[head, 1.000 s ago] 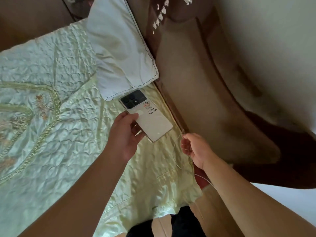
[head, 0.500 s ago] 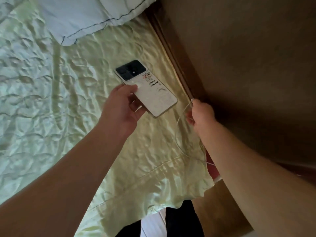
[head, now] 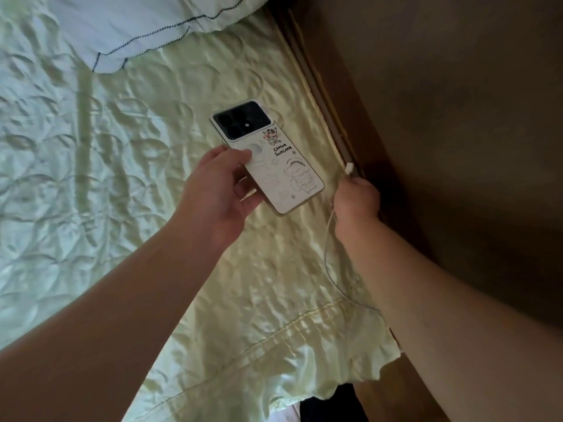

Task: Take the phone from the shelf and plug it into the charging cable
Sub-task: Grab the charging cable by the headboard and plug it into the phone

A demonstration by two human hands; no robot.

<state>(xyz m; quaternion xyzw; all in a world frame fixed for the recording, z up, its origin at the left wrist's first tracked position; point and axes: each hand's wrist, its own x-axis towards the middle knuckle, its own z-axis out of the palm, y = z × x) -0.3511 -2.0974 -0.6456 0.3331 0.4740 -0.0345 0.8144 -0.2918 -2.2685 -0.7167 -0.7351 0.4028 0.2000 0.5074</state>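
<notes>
Head view, looking down: two bare forearms reach forward from the lower edge over a bed covered with a pale green quilt [head: 122,178], its satin surface shiny, puckered and stitched in curved, scalloped lines, with a raised seam running near the hem. The left hand [head: 213,193] is curled around the phone [head: 268,156], thumb laid across its back and fingers tucked beneath, holding it clear of the quilt, back side up. It is a flat white rectangle with rounded corners, a glossy black camera block at the far end and cartoon drawings with the lettering "CRAYON SHINCHAN" on the case. Just to the right, apart from the phone, the right hand [head: 356,202] is closed into a fist around the charging cable [head: 329,254], a thin white cord that loops down across the quilt beside the wrist; its small white plug [head: 349,169] sticks up above the knuckles. Beyond the fist runs a smooth dark wooden bed frame [head: 320,92]. Farthest off lies a white pillow [head: 137,22] edged with dark stitching.
</notes>
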